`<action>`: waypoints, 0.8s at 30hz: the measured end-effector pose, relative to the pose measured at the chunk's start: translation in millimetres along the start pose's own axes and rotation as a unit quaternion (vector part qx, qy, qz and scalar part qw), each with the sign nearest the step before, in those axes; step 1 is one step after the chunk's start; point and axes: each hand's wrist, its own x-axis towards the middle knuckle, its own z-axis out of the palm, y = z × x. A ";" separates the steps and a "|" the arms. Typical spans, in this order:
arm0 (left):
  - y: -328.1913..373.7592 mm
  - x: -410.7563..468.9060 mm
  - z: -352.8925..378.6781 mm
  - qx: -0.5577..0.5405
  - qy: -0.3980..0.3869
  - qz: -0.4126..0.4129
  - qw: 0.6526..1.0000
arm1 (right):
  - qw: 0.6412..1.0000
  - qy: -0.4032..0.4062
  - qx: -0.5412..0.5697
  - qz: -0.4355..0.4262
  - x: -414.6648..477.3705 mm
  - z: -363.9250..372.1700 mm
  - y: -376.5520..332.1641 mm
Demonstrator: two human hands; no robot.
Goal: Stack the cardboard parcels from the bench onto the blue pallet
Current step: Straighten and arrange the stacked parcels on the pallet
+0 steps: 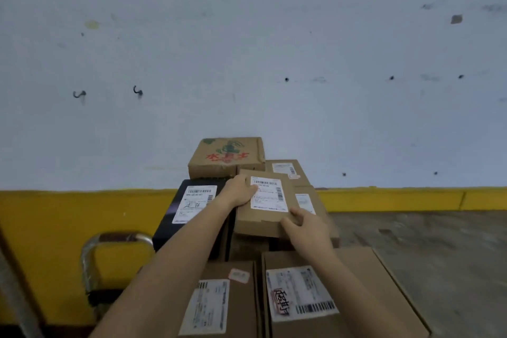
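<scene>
A flat brown parcel with a white shipping label [264,218] lies on top of a stack of parcels in the middle of the view. My left hand [241,191] grips its far left edge, thumb on the label. My right hand [304,223] holds its near right corner. Around it stand a black parcel with a white label [175,223] on the left, a brown box printed in red and green [227,156] behind, and two larger labelled cartons [370,280] [238,299] in front. The blue pallet is hidden under the parcels.
A white wall with a yellow band [397,199] along its foot runs right behind the stack. A metal tube handle [90,250] stands at the lower left. Bare grey concrete floor [439,255] lies to the right.
</scene>
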 end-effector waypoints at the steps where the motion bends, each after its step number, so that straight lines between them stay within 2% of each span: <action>1: -2.5 2.1 2.1 0.018 -0.020 -0.008 1.000 | 1.000 -0.005 -0.006 0.010 1.2 2.3 0.9; 5: -8.0 3.9 10.0 0.089 -0.092 -0.039 0.991 | 0.999 -0.031 -0.037 0.022 5.1 9.1 -0.8; 8: -4.3 2.5 15.3 0.151 -0.098 -0.051 0.982 | 0.996 -0.045 -0.077 0.019 7.4 15.3 -5.8; 13: -10.5 5.9 29.5 0.164 -0.094 -0.097 0.977 | 0.980 -0.109 -0.164 0.024 10.8 26.0 -8.6; 18: -5.5 -1.0 32.8 0.189 -0.066 -0.110 0.974 | 0.965 -0.139 -0.222 0.026 20.5 28.0 -12.3; 21: -1.5 -1.0 28.4 0.231 -0.045 -0.077 0.969 | 0.965 -0.145 -0.217 0.024 30.0 26.2 -12.1; 24: -0.9 -1.5 7.6 0.226 0.015 -0.029 0.973 | 0.966 -0.148 -0.210 0.024 38.1 26.5 -10.7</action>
